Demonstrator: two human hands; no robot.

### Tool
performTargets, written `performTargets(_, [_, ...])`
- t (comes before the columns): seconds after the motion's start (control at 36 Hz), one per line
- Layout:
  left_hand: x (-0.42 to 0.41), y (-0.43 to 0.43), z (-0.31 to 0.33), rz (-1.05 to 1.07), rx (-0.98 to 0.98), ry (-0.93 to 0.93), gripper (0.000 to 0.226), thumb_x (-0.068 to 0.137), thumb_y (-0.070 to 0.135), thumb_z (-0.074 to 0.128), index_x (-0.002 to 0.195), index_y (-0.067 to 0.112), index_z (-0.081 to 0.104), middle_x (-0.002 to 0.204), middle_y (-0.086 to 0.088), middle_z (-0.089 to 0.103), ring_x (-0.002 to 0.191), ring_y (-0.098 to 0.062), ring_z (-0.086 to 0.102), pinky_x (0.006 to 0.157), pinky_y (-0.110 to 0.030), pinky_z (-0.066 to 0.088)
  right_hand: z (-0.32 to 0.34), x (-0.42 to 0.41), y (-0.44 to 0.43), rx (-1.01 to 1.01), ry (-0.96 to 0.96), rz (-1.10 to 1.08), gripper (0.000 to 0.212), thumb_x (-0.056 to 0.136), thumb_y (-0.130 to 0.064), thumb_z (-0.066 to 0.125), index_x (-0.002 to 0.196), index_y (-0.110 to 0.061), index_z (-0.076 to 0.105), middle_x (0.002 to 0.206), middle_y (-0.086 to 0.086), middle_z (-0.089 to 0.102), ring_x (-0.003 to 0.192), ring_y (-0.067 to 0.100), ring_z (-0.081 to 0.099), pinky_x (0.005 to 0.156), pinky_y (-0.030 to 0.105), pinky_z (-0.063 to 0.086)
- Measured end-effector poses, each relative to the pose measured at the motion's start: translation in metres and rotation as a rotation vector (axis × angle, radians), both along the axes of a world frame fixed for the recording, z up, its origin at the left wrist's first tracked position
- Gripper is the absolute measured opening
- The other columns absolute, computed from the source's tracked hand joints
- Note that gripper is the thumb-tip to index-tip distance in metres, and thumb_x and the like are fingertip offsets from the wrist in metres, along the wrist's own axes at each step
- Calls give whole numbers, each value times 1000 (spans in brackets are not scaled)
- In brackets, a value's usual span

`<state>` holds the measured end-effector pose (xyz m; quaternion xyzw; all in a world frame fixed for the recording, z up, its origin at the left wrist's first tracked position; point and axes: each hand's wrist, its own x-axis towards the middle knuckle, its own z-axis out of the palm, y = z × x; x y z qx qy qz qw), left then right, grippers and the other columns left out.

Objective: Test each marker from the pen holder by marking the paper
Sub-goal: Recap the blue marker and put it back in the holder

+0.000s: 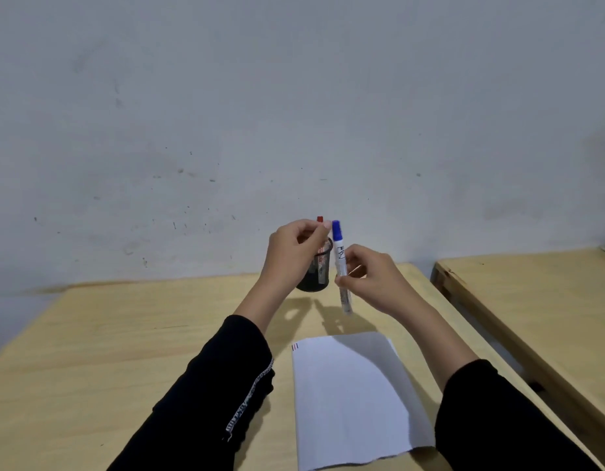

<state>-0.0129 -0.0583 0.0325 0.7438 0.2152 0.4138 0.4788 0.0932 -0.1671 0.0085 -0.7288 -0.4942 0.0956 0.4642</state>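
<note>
The right hand [369, 277] pinches the light, rigid blue-capped white plastic marker [340, 266] mid-barrel; smooth surface, hold firmly. The left hand [292, 253] grips the black mesh pen holder [316, 270].

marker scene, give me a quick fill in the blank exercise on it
1. The right hand holds a marker with a ____ cap.
2. The marker under the left hand has a ____ cap.
3. The pen holder stands on the ____.
4. The paper has small marks in its top ____ corner.

Missing words: blue; red; table; left
</note>
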Motion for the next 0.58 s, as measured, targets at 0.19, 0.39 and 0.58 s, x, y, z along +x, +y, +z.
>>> performTargets(0.19, [6, 38, -37, 83, 184, 331, 39, 94, 32, 51, 80, -3, 62, 71, -10, 55, 67, -21, 48, 60, -29, 35, 12, 35, 30, 196, 76, -166, 20, 80, -8, 65, 93, -13, 52, 82, -1, 62, 73, 10, 61, 67, 23, 48])
performTargets(0.39, [24, 60, -76, -61, 81, 380, 33, 81, 19, 72, 109, 20, 54, 85, 25, 46, 80, 10, 49, 63, 6, 34, 5, 54, 67, 317, 214, -187, 22, 85, -10, 61, 98, -18, 46, 91, 1, 63, 85, 10, 63, 84, 34, 52])
performTargets(0.58, [51, 73, -107, 33, -88, 251, 67, 61, 34, 82, 118, 30, 47, 122, 4, 53, 114, -12, 54, 95, -32, 47, -13, 58, 98, 148, 173, -101, 11, 92, -21, 51, 91, -12, 58, 87, 5, 64, 82, 20, 60, 84, 36, 48])
